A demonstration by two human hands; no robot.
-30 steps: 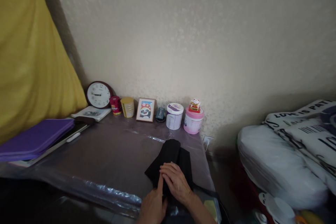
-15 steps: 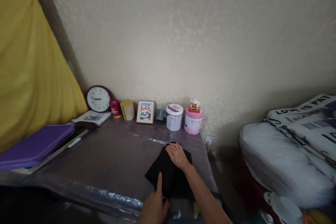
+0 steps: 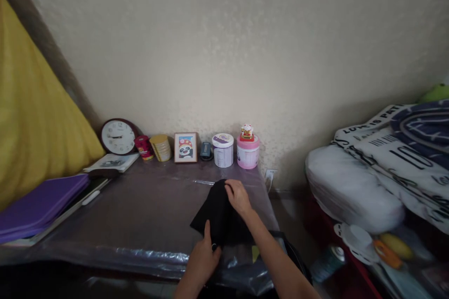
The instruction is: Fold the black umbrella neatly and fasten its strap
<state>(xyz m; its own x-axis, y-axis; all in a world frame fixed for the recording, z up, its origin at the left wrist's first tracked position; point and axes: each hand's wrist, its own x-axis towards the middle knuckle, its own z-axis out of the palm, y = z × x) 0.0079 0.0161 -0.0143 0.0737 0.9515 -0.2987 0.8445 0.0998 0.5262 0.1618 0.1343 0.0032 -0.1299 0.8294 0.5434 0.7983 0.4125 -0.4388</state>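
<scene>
A black folded cloth item (image 3: 213,210) rises above the right part of the table, with a rounded top and a pointed flap spread out to the left. I cannot make out its exact kind. At its lower end is my left hand (image 3: 203,254), thumb and fingers closed round it and the index finger stretched up along the cloth. A small dark round part with a shiny edge shows by the thumb. My right hand (image 3: 238,197) pinches the top right edge of the cloth, with its fingers bent over it.
Plastic film covers the table (image 3: 147,215). Along the wall stand a clock (image 3: 118,137), a picture frame (image 3: 185,148), a white tub (image 3: 223,152) and a pink tub (image 3: 248,154) bearing a cat figurine (image 3: 247,131). Purple folders (image 3: 42,205) lie left; bagged bedding (image 3: 351,191) is at right.
My right hand has gone from lying flat on the cloth to pinching its upper edge, and the cloth's top stands higher. The left hand keeps its grip. The view has shifted a little right.
</scene>
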